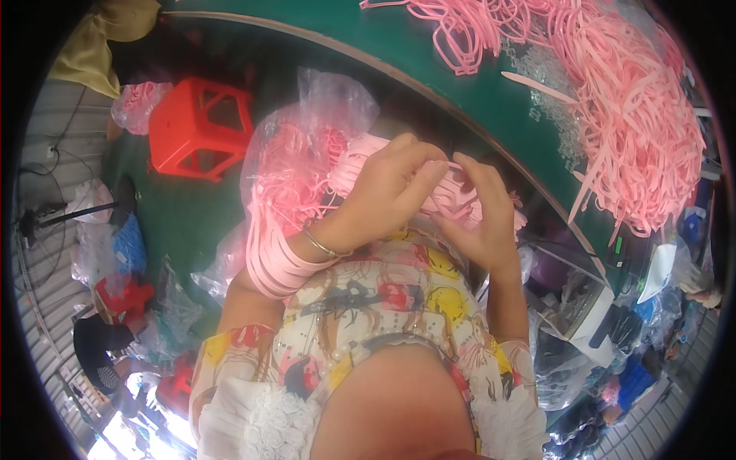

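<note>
Curling left hand [389,181] over pink straps [451,201], with a hold too hidden to tell; arching right hand [487,213] half open against them; wearing pink loops [277,261] behind left hand; facing table [387,40] beyond both.

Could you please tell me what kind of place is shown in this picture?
Probably a small workshop, though I cannot be certain. The green worktable bears a large heap of pink straps and small clear pieces, and a clear plastic bag holds more pink strands.
</note>
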Tool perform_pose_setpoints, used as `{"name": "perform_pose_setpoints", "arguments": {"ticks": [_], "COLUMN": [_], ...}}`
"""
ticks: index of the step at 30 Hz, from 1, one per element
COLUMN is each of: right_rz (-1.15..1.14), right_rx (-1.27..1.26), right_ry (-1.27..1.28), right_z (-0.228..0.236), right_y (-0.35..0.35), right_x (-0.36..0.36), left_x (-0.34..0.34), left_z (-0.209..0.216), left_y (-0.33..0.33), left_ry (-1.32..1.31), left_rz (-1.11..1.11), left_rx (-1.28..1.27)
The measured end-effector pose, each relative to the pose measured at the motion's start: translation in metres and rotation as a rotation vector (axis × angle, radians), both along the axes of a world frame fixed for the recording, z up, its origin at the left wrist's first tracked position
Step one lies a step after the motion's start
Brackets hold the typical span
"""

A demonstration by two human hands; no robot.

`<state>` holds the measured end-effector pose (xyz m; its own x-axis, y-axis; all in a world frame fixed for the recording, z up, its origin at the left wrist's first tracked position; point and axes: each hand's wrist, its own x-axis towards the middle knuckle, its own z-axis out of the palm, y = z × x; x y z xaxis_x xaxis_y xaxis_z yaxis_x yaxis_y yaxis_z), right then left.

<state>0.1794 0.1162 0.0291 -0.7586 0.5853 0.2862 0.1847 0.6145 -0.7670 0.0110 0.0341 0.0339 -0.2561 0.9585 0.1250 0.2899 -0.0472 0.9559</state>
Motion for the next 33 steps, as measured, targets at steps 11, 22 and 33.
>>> {"name": "perform_pose_setpoints", "arguments": {"ticks": [11,22,33], "right_rz": [-0.075,0.154,0.134], "right_rx": [0.109,-0.232,-0.775], "right_ry": [-0.153,-0.156,-0.142], "right_z": [0.021,0.034,0.005], "right_y": [-0.005,0.030,0.029], "right_x": [-0.016,0.027,0.031], "left_x": [-0.001,-0.023,-0.027], "left_z": [-0.016,-0.007,-0.006], "left_y": [-0.004,-0.011,-0.010], "left_ry": [0.112,-0.772,-0.366], "left_rz": [0.084,-0.368,-0.377], "left_rx": [0.118,-0.405,-0.521]}}
